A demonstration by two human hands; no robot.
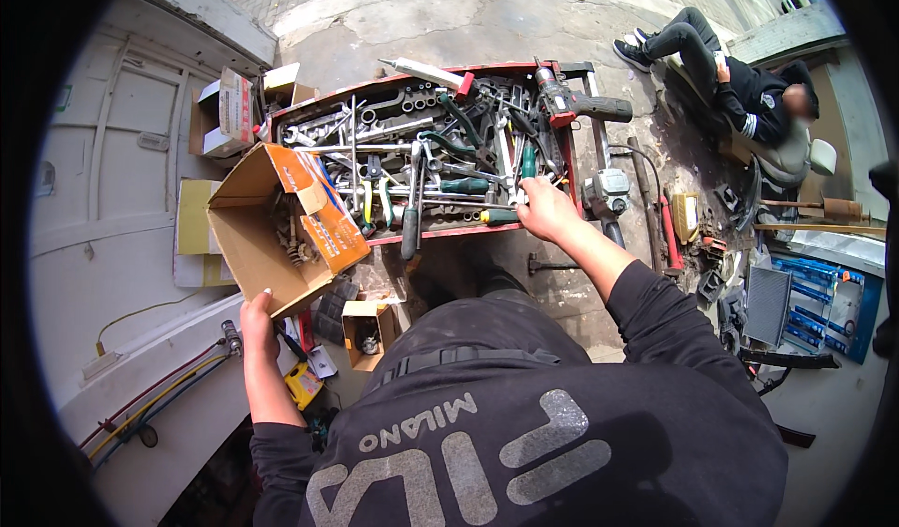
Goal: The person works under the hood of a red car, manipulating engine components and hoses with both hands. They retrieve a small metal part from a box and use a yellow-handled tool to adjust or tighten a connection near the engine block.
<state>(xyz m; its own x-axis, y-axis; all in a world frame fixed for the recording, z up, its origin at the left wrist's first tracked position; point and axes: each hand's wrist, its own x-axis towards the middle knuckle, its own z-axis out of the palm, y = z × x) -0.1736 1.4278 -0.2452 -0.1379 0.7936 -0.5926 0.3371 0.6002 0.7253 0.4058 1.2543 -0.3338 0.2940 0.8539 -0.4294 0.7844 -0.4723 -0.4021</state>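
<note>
My left hand point(257, 326) grips the lower edge of an open cardboard box point(253, 246) with an orange printed side. The box is tilted, and several small metal parts point(296, 237) lie inside it. My right hand point(546, 210) reaches into the near right part of a red tool tray point(398, 237) heaped with tools. Its fingers are closed; whatever is between them is too small or hidden to name. Close to those fingertips are a green-handled screwdriver point(529, 160) and a yellow-and-green handle point(499, 217). Pliers point(376, 194) and wrenches point(412, 176) lie further left in the tray.
A cordless drill point(571, 103) rests on the tray's right end. An impact tool point(609, 190) stands right of it. Below the left box is a smaller carton point(368, 333). Other boxes point(225, 115) stand by the left wall. A person point(749, 96) sits at the far right.
</note>
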